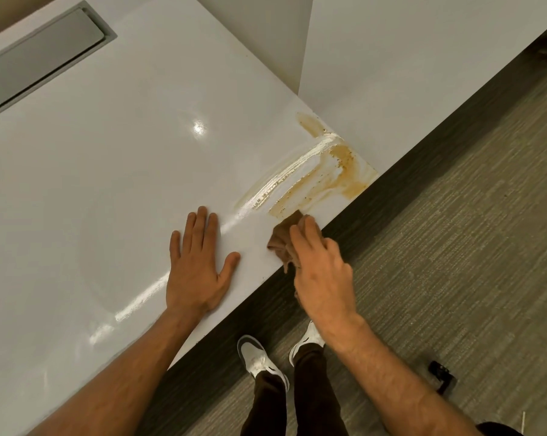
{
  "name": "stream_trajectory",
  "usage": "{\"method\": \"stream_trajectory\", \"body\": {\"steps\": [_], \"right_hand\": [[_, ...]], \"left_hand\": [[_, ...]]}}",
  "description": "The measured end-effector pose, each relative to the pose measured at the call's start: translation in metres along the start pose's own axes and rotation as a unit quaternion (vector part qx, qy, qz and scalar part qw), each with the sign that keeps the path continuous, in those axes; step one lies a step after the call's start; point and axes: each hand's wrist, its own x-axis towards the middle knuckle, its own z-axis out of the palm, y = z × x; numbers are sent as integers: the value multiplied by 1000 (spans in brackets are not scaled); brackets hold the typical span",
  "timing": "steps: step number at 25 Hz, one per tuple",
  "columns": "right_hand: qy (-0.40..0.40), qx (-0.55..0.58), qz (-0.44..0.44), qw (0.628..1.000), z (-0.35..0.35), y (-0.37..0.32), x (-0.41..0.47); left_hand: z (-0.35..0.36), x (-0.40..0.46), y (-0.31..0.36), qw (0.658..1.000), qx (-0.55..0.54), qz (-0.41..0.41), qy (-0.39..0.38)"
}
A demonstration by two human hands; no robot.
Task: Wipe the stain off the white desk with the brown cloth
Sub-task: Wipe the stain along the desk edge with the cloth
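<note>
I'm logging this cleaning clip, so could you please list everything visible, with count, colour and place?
Desk: one, white, glossy, fills the left and centre.
Stain: one, yellow-brown, smeared, near the desk's far right corner.
Cloth: one, brown, bunched at the desk's front edge, just short of the stain.
Cable-tray lid: one, grey, set in the desk, upper left.
Carpet: grey, right side.
Small object: one, black, on the carpet; unclear what.
Shoes: two, white, on the carpet.
Left hand: flat on the desk.
Right hand: grips the cloth.
</note>
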Motion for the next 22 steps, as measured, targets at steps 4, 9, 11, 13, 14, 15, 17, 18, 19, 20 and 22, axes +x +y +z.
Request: {"method": "stream_trajectory", "body": {"steps": [4, 9, 11, 13, 14, 15, 17, 18, 19, 20, 22], "right_hand": [[-74, -17, -37, 996, 14, -37, -28], [-136, -3, -89, 987, 22, -66, -53], [-132, 60, -100, 984, 12, -56, -46], [-174, 216, -25, 960, -7, -32, -31], [-211, 315, 33, 925, -18, -20, -23], [-213, 381, 77, 896, -27, -8, -17], [-138, 388, 91, 907, -37, 5, -8], [-95, 334, 75, 935, -34, 6, -6], [-59, 257, 54, 963, -28, 3, -6], [-33, 170, 33, 984, -19, -4, -8], [-23, 42, 7, 999, 1, -23, -17]], "left_hand": [[0, -2, -1, 1000, -10, 6, -7], [-1, -3, -3, 1000, -14, 6, -14], [-3, -2, -2, 1000, -25, 10, -14], [-6, -2, -2, 995, -96, 13, -9], [-11, -2, -4, 987, -158, 2, -7], [-15, -3, -11, 978, -209, -6, -7], [-23, -5, -34, 978, -209, 10, 3], [-26, -7, -49, 986, -165, 26, 8], [-28, -9, -62, 992, -119, 34, 11], [-31, -12, -72, 996, -86, 29, 4], [-29, -16, -80, 998, -62, 20, -13]]}}
